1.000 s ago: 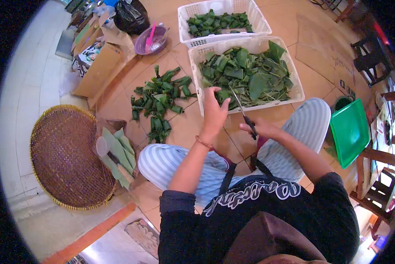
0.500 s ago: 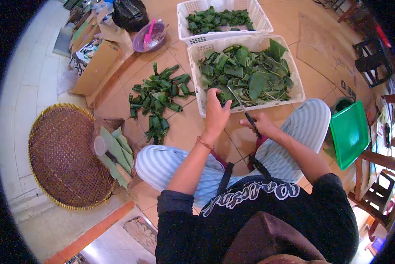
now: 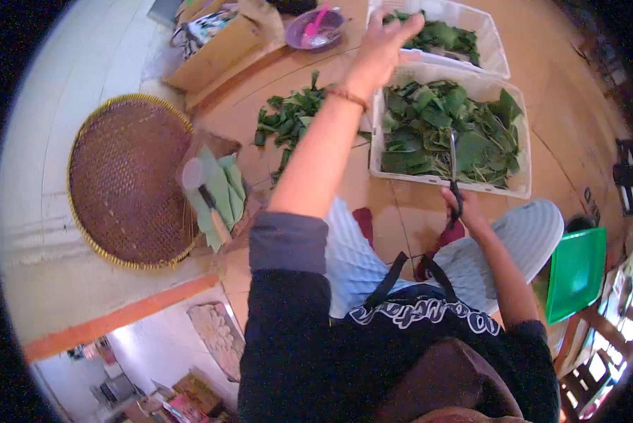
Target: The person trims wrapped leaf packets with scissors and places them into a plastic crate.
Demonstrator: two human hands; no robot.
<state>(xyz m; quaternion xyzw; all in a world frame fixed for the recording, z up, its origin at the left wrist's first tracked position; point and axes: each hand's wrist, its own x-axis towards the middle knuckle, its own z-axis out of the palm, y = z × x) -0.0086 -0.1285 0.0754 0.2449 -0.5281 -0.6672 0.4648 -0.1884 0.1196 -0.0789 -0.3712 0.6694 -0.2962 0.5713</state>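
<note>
My left hand [image 3: 389,46], slightly blurred, reaches over the left end of the far white plastic crate [image 3: 498,42], fingers apart and nothing plainly between them. Dark green wrapped leaf bundles [image 3: 452,39] lie in that crate. Black-handled scissors [image 3: 456,199] are in my right hand [image 3: 469,209], blades pointing away over the near white crate [image 3: 443,182]. Cut and loose green leaves [image 3: 475,151] fill the near crate. Left of it, a pile of rolled leaf bundles [image 3: 295,116] rests on the tiles, partly hidden by my left forearm.
A round woven tray [image 3: 133,183] lies at the left. Beside it are flat leaves [image 3: 228,187], a clear cup [image 3: 193,173] and a wooden-handled knife [image 3: 216,218]. A purple bowl [image 3: 299,32] with a pink utensil stands beyond the pile; a green tray [image 3: 577,275] is at the right.
My left hand has moved from the near crate, beside the scissor blades, out to the far crate, and its fingers have spread. My right hand keeps the scissors. The view has shifted.
</note>
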